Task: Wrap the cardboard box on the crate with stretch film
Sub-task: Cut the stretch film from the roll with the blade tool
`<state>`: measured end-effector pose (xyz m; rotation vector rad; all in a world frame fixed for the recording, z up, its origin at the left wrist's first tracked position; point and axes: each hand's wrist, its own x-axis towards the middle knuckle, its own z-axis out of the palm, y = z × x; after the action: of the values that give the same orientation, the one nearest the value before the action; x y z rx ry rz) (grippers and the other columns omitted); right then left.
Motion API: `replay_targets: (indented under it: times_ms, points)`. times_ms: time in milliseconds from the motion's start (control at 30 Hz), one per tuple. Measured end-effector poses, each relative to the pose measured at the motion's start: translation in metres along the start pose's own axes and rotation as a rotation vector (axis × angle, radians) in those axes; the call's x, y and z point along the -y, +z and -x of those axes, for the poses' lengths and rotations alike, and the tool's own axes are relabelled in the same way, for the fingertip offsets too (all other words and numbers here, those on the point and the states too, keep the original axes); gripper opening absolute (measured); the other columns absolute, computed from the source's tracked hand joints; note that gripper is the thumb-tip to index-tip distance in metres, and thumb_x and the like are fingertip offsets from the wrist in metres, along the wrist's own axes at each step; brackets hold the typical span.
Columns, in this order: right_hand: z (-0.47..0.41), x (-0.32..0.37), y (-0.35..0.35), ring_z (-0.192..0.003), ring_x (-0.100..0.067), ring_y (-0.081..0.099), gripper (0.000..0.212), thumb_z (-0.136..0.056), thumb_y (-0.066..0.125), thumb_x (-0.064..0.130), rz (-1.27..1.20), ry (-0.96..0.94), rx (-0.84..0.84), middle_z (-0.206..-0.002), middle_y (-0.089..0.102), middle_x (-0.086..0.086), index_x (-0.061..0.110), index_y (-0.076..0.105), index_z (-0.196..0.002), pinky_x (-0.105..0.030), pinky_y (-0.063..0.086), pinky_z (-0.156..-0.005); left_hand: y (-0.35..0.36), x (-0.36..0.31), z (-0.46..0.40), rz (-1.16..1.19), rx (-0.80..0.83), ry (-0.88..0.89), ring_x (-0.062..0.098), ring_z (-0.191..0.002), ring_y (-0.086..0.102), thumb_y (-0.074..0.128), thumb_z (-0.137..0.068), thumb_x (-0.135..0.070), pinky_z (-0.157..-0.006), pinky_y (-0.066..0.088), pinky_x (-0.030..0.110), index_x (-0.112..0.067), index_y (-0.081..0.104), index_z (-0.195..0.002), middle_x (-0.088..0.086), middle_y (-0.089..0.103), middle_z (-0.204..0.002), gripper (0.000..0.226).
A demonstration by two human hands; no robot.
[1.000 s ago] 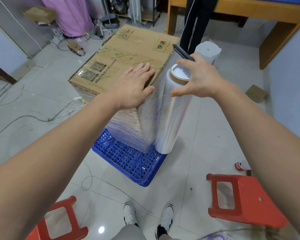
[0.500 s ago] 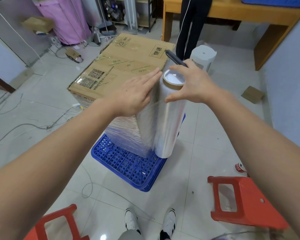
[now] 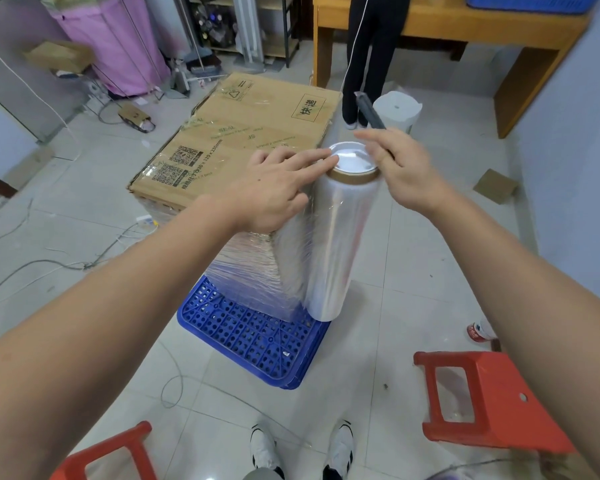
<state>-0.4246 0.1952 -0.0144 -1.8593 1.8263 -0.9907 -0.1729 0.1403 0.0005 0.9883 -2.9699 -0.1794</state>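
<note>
The brown cardboard box [image 3: 243,133] stands on a blue perforated crate [image 3: 253,337], its sides covered in clear stretch film. An upright stretch film roll [image 3: 336,244] leans against the box's near right corner, with film running from it onto the box. My left hand [image 3: 274,192] lies against the roll's upper side, its straight fingers reaching over the cardboard core's rim. My right hand [image 3: 402,168] sits at the far side of the roll's top and grips a dark, pen-like cutter [image 3: 369,110] that points away from me.
Red plastic stools stand near right [image 3: 492,400] and near left [image 3: 108,455]. A person [image 3: 371,57] stands behind the box beside a white cylinder [image 3: 399,110] and a wooden table [image 3: 465,29]. Cables [image 3: 49,265] trail over the floor at left. A can [image 3: 478,332] lies at right.
My left hand slid off the box's top onto the roll's upper end. My right hand shifted from clasping the roll's top to its far rim.
</note>
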Motion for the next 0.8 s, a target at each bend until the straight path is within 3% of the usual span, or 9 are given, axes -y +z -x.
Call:
replay_targets:
  times_ms: [100, 200, 267, 400, 500, 633, 800]
  points:
    - [0.018, 0.007, -0.008, -0.108, -0.007, 0.058, 0.042, -0.106, 0.04, 0.007, -0.024, 0.038, -0.149, -0.128, 0.062, -0.005, 0.023, 0.053, -0.143, -0.017, 0.046, -0.099, 0.001, 0.001, 0.0, 0.019, 0.0, -0.004, 0.017, -0.147, 0.022, 0.03, -0.091, -0.033, -0.112, 0.02, 0.04, -0.042, 0.013, -0.164, -0.022, 0.013, -0.17, 0.075]
    - [0.045, 0.022, -0.016, -0.093, -0.012, 0.063, 0.064, -0.108, 0.042, 0.014, -0.095, 0.091, -0.104, -0.115, 0.06, -0.002, 0.045, 0.017, -0.158, -0.023, 0.051, -0.087, 0.002, 0.001, 0.001, 0.024, -0.003, -0.012, 0.018, -0.149, 0.021, 0.029, -0.091, -0.034, -0.115, 0.018, 0.041, -0.042, 0.013, -0.164, -0.02, 0.014, -0.17, 0.076]
    - [0.065, 0.026, -0.014, -0.088, -0.011, 0.06, 0.069, -0.108, 0.046, 0.019, -0.075, 0.137, -0.096, -0.102, 0.059, 0.003, 0.043, 0.008, -0.16, -0.025, 0.048, -0.085, 0.003, 0.001, 0.0, 0.023, -0.002, -0.014, 0.019, -0.149, 0.021, 0.028, -0.091, -0.035, -0.116, 0.018, 0.041, -0.042, 0.012, -0.164, -0.02, 0.014, -0.17, 0.075]
    - [0.106, 0.032, 0.004, -0.089, 0.006, 0.056, 0.047, -0.107, 0.047, 0.019, -0.13, 0.151, -0.05, -0.095, 0.056, 0.023, 0.033, 0.04, -0.151, -0.008, 0.037, -0.074, 0.002, 0.001, -0.001, 0.027, 0.003, -0.015, 0.02, -0.15, 0.02, 0.028, -0.091, -0.035, -0.116, 0.018, 0.042, -0.043, 0.012, -0.164, -0.019, 0.014, -0.17, 0.076]
    - [0.131, 0.034, 0.024, -0.085, 0.009, 0.054, 0.041, -0.107, 0.044, 0.014, -0.24, 0.143, 0.04, -0.089, 0.056, 0.034, 0.029, 0.049, -0.145, -0.009, 0.037, -0.075, 0.001, 0.0, -0.001, 0.033, 0.009, -0.025, 0.022, -0.151, 0.02, 0.028, -0.089, -0.035, -0.116, 0.018, 0.043, -0.042, 0.012, -0.164, -0.021, 0.013, -0.17, 0.077]
    - [0.15, 0.032, 0.046, -0.066, -0.01, 0.048, 0.023, -0.108, 0.046, 0.019, -0.22, 0.15, 0.037, -0.073, 0.053, 0.007, 0.02, 0.061, -0.126, -0.022, 0.038, -0.062, 0.0, -0.001, -0.001, 0.027, 0.012, -0.027, 0.021, -0.152, 0.019, 0.028, -0.09, -0.034, -0.117, 0.017, 0.043, -0.042, 0.012, -0.164, -0.02, 0.013, -0.17, 0.077]
    - [0.153, 0.037, 0.062, -0.058, -0.006, 0.046, 0.01, -0.104, 0.055, 0.026, -0.195, 0.203, -0.065, -0.062, 0.046, 0.01, 0.02, 0.061, -0.099, -0.017, 0.034, -0.054, 0.0, -0.001, 0.0, 0.028, 0.01, -0.022, 0.021, -0.152, 0.018, 0.027, -0.091, -0.034, -0.116, 0.016, 0.041, -0.042, 0.012, -0.164, -0.02, 0.013, -0.17, 0.076]
